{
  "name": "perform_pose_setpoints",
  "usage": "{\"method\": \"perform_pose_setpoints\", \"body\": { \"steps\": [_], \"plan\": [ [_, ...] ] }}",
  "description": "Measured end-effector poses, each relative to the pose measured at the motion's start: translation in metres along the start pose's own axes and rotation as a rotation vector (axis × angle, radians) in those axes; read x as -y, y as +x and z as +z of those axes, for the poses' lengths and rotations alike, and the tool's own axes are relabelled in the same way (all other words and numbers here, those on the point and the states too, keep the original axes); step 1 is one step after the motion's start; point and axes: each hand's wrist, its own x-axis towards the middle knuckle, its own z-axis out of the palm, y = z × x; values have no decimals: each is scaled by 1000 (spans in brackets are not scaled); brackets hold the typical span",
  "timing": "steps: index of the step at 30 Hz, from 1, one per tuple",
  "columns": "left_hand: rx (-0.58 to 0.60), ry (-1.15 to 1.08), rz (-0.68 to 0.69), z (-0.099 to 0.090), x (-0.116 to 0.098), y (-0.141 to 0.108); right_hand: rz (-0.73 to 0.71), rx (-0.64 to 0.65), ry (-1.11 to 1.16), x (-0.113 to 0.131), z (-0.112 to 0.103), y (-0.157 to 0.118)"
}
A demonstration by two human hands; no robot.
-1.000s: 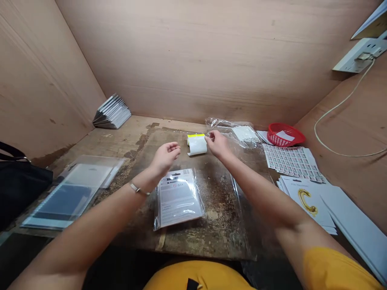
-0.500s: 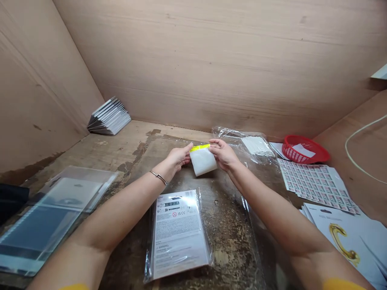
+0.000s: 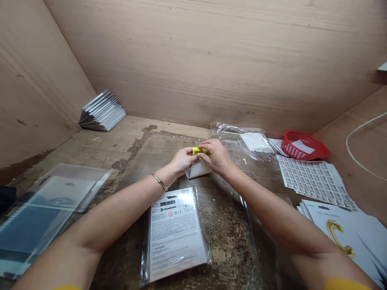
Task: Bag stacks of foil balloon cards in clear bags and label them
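Between my hands, over the middle of the table, is a white label strip (image 3: 198, 170) with yellow stickers (image 3: 196, 150) along its top edge. My left hand (image 3: 182, 161) is closed on the left end at the yellow edge. From the right, my right hand (image 3: 217, 156) pinches the yellow part, its fingers covering some of it. The white part hangs below and is bent. Nearer to me lies a clear-bagged printed card pack (image 3: 175, 237), its text side up with a hang hole at the top.
Clear plastic sleeves (image 3: 90, 177) lie at left. A fanned stack of cards (image 3: 104, 112) leans in the back left corner. At right are a red basket (image 3: 320, 148), label sheets (image 3: 314, 175), balloon cards (image 3: 359, 237) and a bag of white sticks (image 3: 256, 141).
My hands have come closer together on the label strip. My right hand has moved left over the yellow edge, and the white part is now more folded. The view has shifted slightly.
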Motion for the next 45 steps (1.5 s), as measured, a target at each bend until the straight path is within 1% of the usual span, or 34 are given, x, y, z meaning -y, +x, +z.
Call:
{"method": "perform_pose_setpoints", "body": {
  "steps": [2,5,8,11,16,20,29,34,38,42,45],
  "plan": [
    [10,-5,-25,-1,-4,-2,31,15,14,-6,6,2],
    [9,-25,-86,-3,-11,-2,56,-23,63,-10,12,0],
    [-41,-45,-131,-2,-14,0,15,-69,88,-8,14,-4],
    [-92,-46,-151,0,-14,3,-4,-74,78,-5,15,-6],
    [-90,-42,-136,3,-13,2,41,-60,55,-7,15,-7],
    [-86,-31,-122,4,-13,0,19,-29,108,-8,14,-8],
    [-112,-12,-128,6,-11,2,-7,-62,66,-4,15,-10],
    [-111,-8,-127,6,-12,3,54,-56,84,-9,18,-10],
    [-106,-11,-129,7,-12,2,15,-51,114,-11,19,-11],
    [-103,-8,-136,5,-11,3,8,-64,110,-8,19,-16],
    [-97,-8,-132,2,-10,6,-34,-107,68,-8,18,-19]
  ]
}}
